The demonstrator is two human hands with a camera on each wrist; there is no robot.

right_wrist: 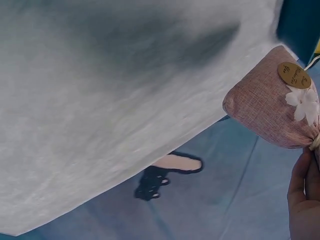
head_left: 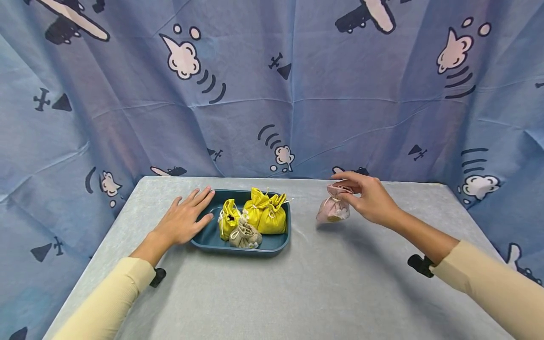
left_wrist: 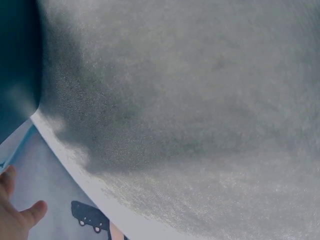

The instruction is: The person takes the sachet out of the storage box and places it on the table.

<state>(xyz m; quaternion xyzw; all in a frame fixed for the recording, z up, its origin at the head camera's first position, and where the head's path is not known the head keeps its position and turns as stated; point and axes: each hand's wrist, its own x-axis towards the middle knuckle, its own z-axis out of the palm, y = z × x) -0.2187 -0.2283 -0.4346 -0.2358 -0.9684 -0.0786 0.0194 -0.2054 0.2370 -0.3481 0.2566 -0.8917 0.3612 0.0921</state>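
My right hand [head_left: 367, 198] pinches a pink drawstring pouch [head_left: 333, 209] by its gathered neck, just above the table to the right of the tray. In the right wrist view the pouch [right_wrist: 275, 100] shows a white flower and an oval gold label, with fingertips at its tied neck. On the left, my left hand [head_left: 180, 217] rests with spread, straight fingers at the left rim of a dark teal tray [head_left: 255, 251]. Inside the tray stand several yellow pouches [head_left: 273, 219], and a grey-beige pouch [head_left: 245, 235] lies in front of them.
The table [head_left: 340, 288] has a pale grey cloth. Behind it and at both sides hangs a blue curtain [head_left: 238, 113] printed with planes and clouds. A dark wrist camera [head_left: 420, 265] sits under the right forearm, and another camera [head_left: 158, 277] at the left wrist.
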